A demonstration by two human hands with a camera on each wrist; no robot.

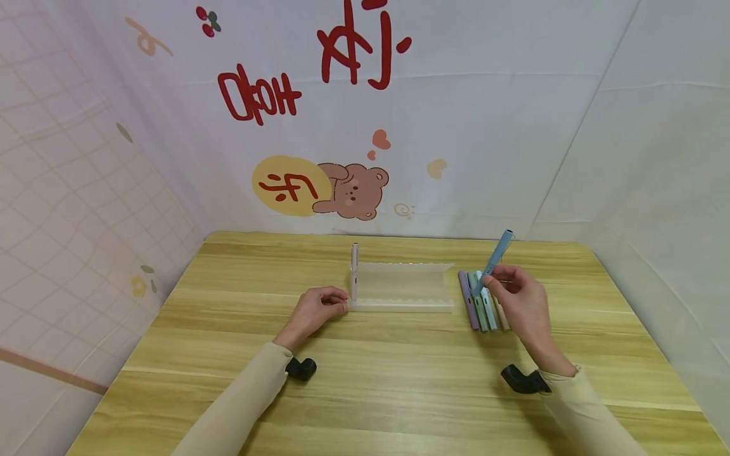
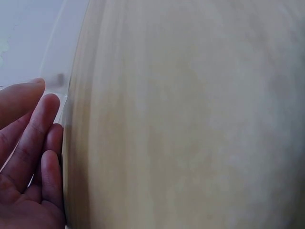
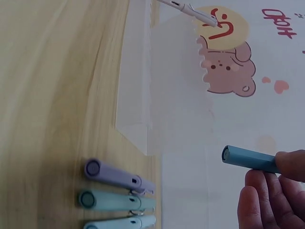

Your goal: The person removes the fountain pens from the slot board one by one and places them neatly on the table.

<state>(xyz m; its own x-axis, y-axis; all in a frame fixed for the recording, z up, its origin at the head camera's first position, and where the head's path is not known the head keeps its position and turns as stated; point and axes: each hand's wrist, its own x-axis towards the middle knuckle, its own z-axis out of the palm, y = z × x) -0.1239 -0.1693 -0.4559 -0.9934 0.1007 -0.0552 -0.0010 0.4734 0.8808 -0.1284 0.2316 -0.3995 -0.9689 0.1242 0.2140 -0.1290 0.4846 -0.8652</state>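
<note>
My right hand (image 1: 523,304) pinches a blue pen (image 1: 499,250) between thumb and fingers, its upper end leaning right. It is over several pens lying side by side, among them a purple pen (image 1: 469,301), a green pen (image 1: 481,310) and a light blue pen (image 3: 119,223). My left hand (image 1: 316,311) rests at the left end of a translucent pen rack (image 1: 402,306), fingers loosely bent, fingertips right at its front corner. A pale pink pen (image 1: 355,272) stands upright in the rack's left end. In the left wrist view the rack's corner shows just past the thumb.
The wooden table (image 1: 399,380) runs back to a white cloth backdrop (image 1: 502,126) printed with a bear (image 1: 356,193) and red lettering. A beige pen (image 1: 502,315) lies partly hidden beside the right hand. Black wrist mounts (image 1: 301,368) stick out from both sleeves.
</note>
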